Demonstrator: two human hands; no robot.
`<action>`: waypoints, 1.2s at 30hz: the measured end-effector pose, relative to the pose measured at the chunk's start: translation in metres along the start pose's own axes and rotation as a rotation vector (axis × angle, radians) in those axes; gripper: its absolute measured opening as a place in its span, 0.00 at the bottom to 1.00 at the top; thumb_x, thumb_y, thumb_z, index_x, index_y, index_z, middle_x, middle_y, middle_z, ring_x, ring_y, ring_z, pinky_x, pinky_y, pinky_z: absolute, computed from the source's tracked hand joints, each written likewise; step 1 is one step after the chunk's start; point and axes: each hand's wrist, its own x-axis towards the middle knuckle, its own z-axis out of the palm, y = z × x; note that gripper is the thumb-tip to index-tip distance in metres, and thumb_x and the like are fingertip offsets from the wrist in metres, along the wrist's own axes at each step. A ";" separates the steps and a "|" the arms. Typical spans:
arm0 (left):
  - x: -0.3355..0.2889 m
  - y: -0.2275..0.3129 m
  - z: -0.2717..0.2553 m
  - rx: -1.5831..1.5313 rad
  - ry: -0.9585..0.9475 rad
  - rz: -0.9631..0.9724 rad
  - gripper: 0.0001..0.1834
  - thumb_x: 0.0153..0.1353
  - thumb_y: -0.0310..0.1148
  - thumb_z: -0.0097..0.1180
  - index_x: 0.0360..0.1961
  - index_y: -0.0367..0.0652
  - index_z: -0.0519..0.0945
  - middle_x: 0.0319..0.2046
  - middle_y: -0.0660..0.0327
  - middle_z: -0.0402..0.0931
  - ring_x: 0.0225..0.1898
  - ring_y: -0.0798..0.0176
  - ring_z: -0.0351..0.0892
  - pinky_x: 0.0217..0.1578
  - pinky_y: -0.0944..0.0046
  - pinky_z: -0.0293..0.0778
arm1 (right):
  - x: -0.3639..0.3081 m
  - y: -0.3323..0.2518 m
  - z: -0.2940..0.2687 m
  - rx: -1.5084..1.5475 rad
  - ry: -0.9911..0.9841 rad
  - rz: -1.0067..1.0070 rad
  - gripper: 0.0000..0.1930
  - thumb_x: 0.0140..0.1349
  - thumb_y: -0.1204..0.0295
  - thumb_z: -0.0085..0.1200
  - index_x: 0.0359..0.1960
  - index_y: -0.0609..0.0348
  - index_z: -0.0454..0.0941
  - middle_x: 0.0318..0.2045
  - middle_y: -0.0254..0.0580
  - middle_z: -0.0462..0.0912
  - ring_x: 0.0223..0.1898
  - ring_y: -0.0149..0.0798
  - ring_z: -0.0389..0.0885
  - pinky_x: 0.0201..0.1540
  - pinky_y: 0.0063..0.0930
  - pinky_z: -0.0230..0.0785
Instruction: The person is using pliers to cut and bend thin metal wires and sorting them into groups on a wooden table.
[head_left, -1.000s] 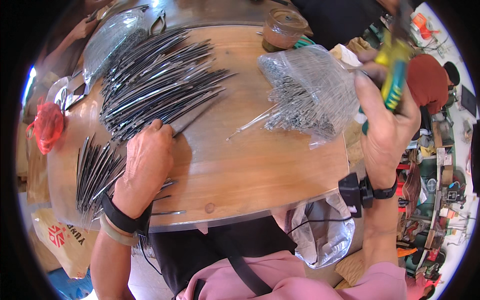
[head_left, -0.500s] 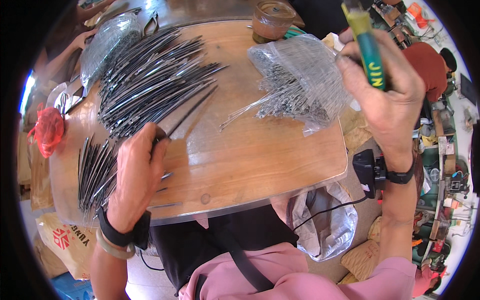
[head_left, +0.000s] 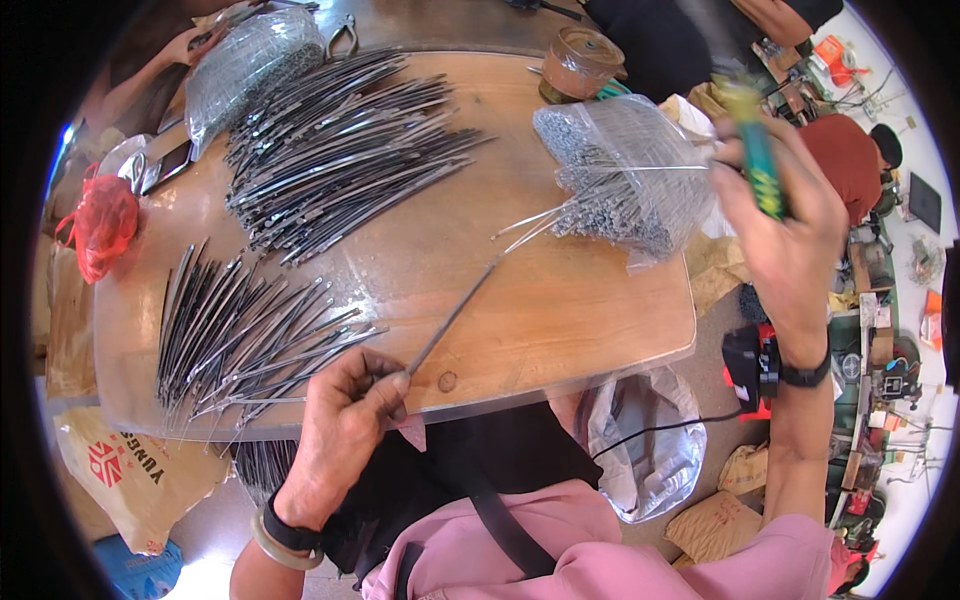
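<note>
My left hand [head_left: 345, 405] pinches a thin dark metal strip [head_left: 455, 312] near the table's front edge. The strip slants away to the right, its far tip near loose wire ends sticking out of a clear plastic bag of thin silvery wires [head_left: 640, 185]. Raised at the right, my right hand [head_left: 785, 215] is closed around a screwdriver [head_left: 758, 150] with a green and yellow handle; its upper part is smeared by motion. A thin wire [head_left: 665, 168] runs from my right fingertips leftward across the bag. A big pile of dark metal strips [head_left: 340, 165] lies beyond my left hand.
More strips [head_left: 230, 340] lie loosely at left on the wooden table [head_left: 590, 310]. A second wire bag [head_left: 250, 70], pliers [head_left: 343, 37], a red plastic bag [head_left: 103, 225] and a brown jar [head_left: 582, 62] stand around the edges. Another person's hand [head_left: 185, 48] is at far left.
My left hand has moved right and toward me, with the strip in it. A thin wire now shows at my right fingertips. The view has shifted slightly.
</note>
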 end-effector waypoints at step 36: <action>-0.030 -0.046 0.018 -0.097 -0.042 -0.116 0.07 0.55 0.17 0.60 0.36 0.28 0.79 0.26 0.52 0.81 0.23 0.63 0.80 0.27 0.69 0.77 | -0.106 -0.029 0.067 0.653 -0.475 0.127 0.11 0.51 0.67 0.66 0.28 0.62 0.82 0.38 0.47 0.79 0.37 0.39 0.79 0.39 0.30 0.70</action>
